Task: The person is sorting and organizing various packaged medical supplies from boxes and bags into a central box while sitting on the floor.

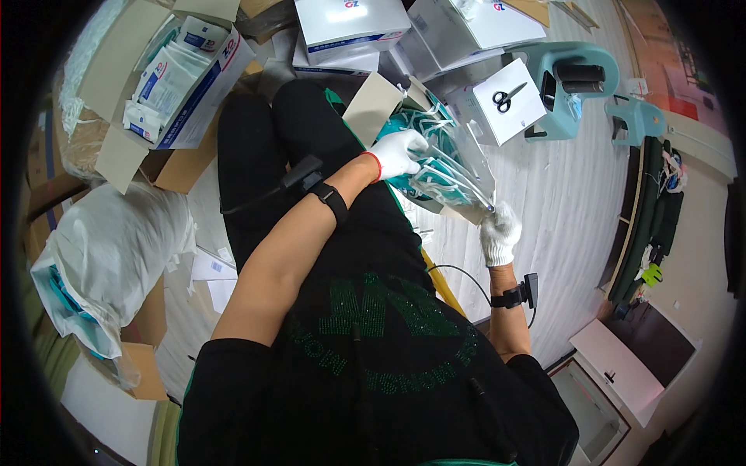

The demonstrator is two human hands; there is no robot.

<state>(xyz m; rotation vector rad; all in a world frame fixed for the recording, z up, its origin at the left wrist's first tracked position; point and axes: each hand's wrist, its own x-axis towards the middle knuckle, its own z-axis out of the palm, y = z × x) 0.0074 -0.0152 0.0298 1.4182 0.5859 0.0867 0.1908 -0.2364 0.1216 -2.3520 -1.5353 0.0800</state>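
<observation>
Right of packet box, open box is filled w/ teal strapped pcs, flaps not yet closed; L hand is laid on pcs, grip can't be told; box corner's gripped by R hand.

I could pass over the floor beside the right hand, but ahead the white box bearing scissors blocks me
</observation>
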